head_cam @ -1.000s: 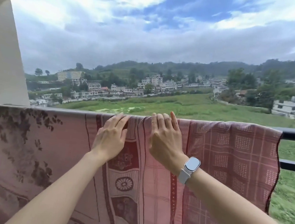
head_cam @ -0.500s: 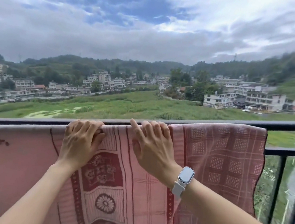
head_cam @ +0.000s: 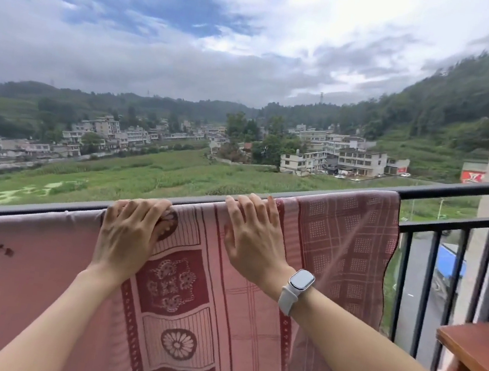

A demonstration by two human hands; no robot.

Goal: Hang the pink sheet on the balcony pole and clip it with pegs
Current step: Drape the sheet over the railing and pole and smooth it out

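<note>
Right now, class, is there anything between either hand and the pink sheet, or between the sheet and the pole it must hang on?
Nothing visible. The left hand and right hand both lie directly on the pink sheet, which is already draped over the balcony pole. No pegs are in view.

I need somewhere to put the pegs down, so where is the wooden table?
In the head view the wooden table sits at the lower right, just inside the black balcony railing, right of the pink sheet.
</note>
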